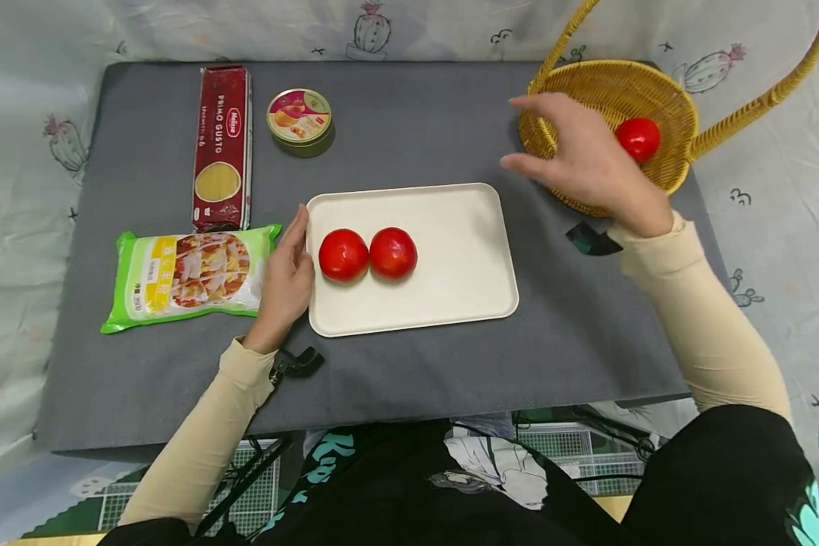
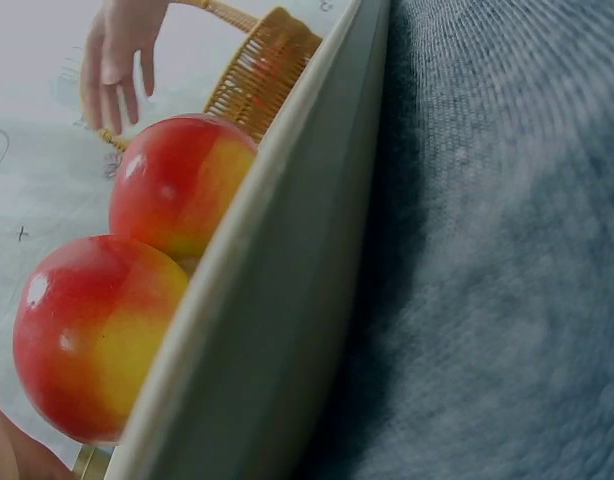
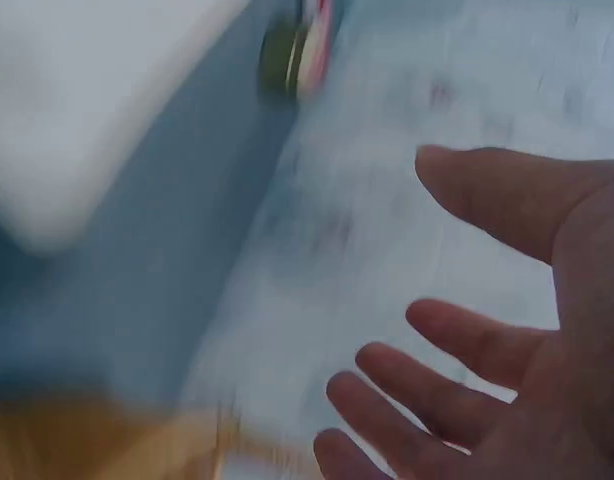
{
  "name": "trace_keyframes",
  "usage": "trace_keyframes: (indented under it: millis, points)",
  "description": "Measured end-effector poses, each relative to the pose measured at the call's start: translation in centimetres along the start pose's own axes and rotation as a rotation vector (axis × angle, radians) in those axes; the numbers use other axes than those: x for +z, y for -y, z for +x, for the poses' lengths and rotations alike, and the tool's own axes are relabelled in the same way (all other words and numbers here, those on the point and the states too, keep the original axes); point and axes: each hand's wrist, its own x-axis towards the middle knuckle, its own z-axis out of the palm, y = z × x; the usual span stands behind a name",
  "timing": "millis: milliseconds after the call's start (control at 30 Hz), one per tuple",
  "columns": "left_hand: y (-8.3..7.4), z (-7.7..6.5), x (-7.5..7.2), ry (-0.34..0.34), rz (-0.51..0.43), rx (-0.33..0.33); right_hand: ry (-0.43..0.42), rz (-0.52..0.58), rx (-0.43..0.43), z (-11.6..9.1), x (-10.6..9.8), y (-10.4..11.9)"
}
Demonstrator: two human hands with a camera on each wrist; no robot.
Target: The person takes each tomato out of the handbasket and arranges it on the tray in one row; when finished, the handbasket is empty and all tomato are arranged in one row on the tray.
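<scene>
Two glossy red apples sit side by side on the left half of a cream tray; the left wrist view shows yellow on their sides. My left hand rests along the tray's left edge, fingers fairly straight. Over the left rim of a yellow wicker basket is my right hand, thumb and fingers spread, holding nothing. One more red apple lies inside that basket, partly beside the right wrist in the head view.
Left of the tray lies a green-and-white food bag. Behind it are a dark red spaghetti pack and a round tin. The basket's tall handle arches over the table's back right corner.
</scene>
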Motion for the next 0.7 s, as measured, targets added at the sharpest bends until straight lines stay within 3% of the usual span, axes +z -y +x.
trace_keyframes:
  millis: [200, 367, 533, 700]
  points:
    - [-0.1, 0.0, -0.1, 0.003, 0.015, 0.000, 0.050, 0.020, 0.293, 1.6, -6.0, -8.5]
    - [-0.2, -0.1, 0.0, 0.010, 0.023, -0.012, 0.220, 0.004, 0.469, 2.0, -8.3, -14.0]
    - [-0.1, -0.4, -0.5, 0.004, 0.003, -0.007, 0.424, -0.010, 0.548, 3.1, -8.4, -16.5]
    - [-0.3, -0.6, -0.5, 0.001, -0.040, 0.006, 0.487, -0.049, 0.543, 3.7, -7.7, -17.4]
